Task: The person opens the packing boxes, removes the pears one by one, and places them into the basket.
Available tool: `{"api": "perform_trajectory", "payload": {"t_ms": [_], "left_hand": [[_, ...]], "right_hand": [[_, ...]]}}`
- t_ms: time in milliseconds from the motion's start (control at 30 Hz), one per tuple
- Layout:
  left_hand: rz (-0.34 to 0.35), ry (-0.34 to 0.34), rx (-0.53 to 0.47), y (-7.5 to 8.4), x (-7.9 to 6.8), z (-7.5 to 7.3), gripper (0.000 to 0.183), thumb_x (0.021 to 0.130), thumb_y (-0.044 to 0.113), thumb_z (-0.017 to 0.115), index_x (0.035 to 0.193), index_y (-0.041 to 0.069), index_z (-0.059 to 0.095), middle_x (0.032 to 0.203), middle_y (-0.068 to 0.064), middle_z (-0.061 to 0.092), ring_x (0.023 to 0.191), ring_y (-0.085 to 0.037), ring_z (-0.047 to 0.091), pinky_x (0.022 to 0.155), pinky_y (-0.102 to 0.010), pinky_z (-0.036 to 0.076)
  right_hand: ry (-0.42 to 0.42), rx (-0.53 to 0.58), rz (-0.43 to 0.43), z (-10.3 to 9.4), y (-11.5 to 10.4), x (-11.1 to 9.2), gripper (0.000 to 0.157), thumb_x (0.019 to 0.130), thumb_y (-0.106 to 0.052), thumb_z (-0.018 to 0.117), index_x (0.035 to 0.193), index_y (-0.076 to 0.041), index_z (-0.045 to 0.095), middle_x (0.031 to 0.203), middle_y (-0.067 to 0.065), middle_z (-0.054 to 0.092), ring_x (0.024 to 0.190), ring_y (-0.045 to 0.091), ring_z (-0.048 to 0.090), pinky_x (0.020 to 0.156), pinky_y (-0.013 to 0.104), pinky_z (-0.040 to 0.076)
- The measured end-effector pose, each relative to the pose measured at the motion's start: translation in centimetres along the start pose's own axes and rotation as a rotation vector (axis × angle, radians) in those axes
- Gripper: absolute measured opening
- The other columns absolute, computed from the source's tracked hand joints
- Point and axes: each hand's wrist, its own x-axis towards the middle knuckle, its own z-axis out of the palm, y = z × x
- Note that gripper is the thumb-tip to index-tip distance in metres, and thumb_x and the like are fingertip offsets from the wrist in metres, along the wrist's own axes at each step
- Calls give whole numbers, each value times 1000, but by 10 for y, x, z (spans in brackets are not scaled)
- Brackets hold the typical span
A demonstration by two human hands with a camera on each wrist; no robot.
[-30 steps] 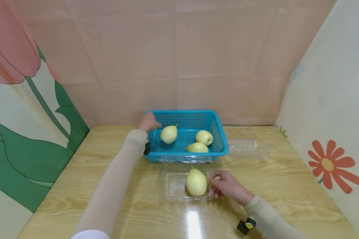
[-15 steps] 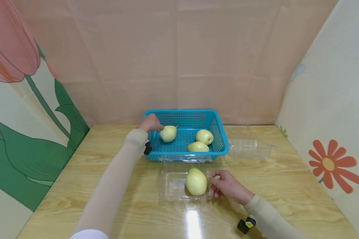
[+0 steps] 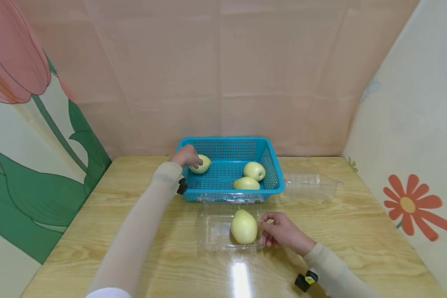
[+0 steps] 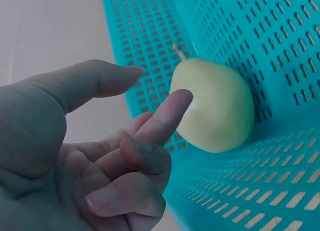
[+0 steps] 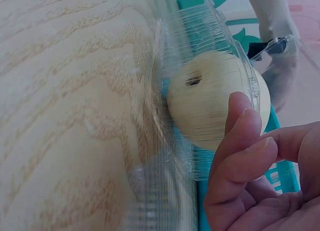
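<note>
Inside the left end of the blue plastic basket [image 3: 229, 192] lies a pale yellow-green pear [image 3: 205, 165]. Over it is my left hand [image 3: 186, 156]. In the left wrist view my forefinger points at this pear [image 4: 220, 111], overlapping it; the thumb stands apart and the other fingers are bent. Whether the fingertip touches the pear I cannot tell. My right hand [image 3: 284, 232] pinches the right rim of a clear plastic box [image 3: 217, 231] between thumb and fingers. In that box, at its right side, stands another pear [image 5: 205, 106], stem end away from me.
Two more pears, one behind [image 3: 254, 171] the other [image 3: 246, 183], lie at the basket's right end. Another clear plastic container [image 3: 311, 185] sits right of the basket. All rest on a wooden table [image 3: 179, 256] against a pinkish back wall [image 3: 283, 82].
In the basket, the left pear has moved left and slightly back, with its stem now pointing right. My left hand has lowered slightly over it. The right hand and the boxed pear stay put.
</note>
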Motion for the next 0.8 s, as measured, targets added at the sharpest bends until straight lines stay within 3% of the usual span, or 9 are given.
{"api": "perform_trajectory", "payload": {"t_ms": [233, 467, 700, 800], "left_hand": [[8, 23, -35, -2, -7, -1, 35, 91, 14, 65, 63, 12, 44, 94, -13, 74, 59, -15, 49, 56, -29, 35], [16, 8, -53, -5, -11, -2, 34, 93, 16, 65, 65, 12, 46, 98, -15, 73, 62, -15, 49, 59, -31, 36], [110, 10, -41, 4, -27, -5, 37, 96, 20, 61, 63, 11, 47, 97, -10, 72, 53, -12, 32, 57, -30, 33], [147, 14, -8, 10, -40, -3, 20, 97, 22, 60, 85, 6, 60, 102, -10, 70, 65, -14, 47, 66, -32, 42]], "right_hand": [[-2, 6, -4, 0, 0, 0, 26, 104, -20, 50, 106, 6, 55, 67, 7, 66, 53, 12, 56, 44, 22, 41], [0, 7, -9, 1, -1, -1, 27, 104, -20, 51, 106, 6, 55, 68, 7, 65, 53, 13, 56, 44, 22, 42], [4, 10, -9, 2, -2, -2, 27, 104, -20, 51, 106, 7, 55, 67, 7, 65, 53, 13, 56, 44, 21, 41], [4, 9, -10, 1, -1, -1, 27, 103, -20, 52, 106, 7, 55, 67, 6, 65, 53, 12, 56, 44, 21, 41]]}}
